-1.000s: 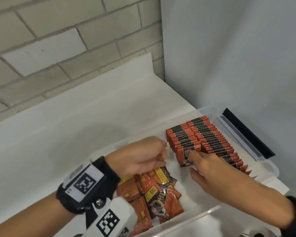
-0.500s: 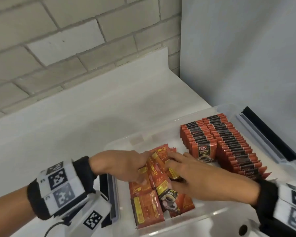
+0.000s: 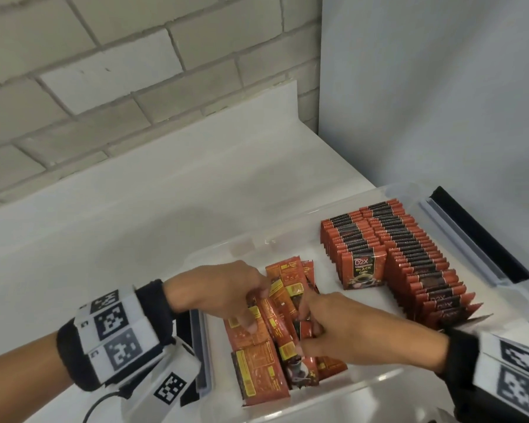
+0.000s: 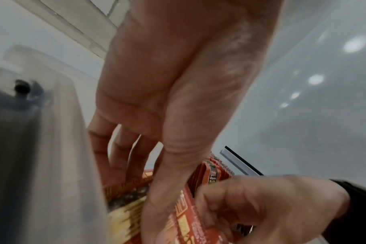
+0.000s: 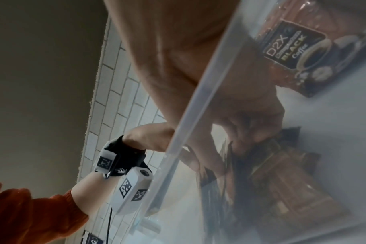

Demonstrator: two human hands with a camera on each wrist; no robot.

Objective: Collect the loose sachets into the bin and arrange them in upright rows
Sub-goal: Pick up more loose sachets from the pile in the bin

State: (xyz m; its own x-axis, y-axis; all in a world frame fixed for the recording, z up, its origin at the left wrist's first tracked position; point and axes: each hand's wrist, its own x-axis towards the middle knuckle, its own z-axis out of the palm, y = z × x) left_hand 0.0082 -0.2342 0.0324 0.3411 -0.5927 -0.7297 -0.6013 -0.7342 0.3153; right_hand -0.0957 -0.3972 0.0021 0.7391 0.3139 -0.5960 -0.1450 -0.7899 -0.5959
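Observation:
A clear plastic bin [image 3: 364, 392] holds two upright rows of red sachets [image 3: 409, 257] at its right end, with a D2X sachet [image 3: 362, 270] facing front. A heap of loose sachets [image 3: 263, 370] lies flat and tilted at the left end. My left hand [image 3: 257, 306] pinches a bunch of them between thumb and fingers [image 4: 115, 165]. My right hand [image 3: 312, 328] has its fingers curled into the same bunch from the right. Seen through the bin wall, the right hand's fingers [image 5: 246, 132] close on dark sachets [image 5: 282, 173].
The bin sits on a white counter [image 3: 165, 209] in a corner between a grey brick wall [image 3: 104, 71] and a plain white wall [image 3: 440, 102]. Black latch handles flank the bin at the right end [image 3: 477, 236] and the left end [image 3: 193, 331].
My right hand left the front of the upright row and moved left into the loose heap. My left hand dropped onto the heap and both now grip the same bunch.

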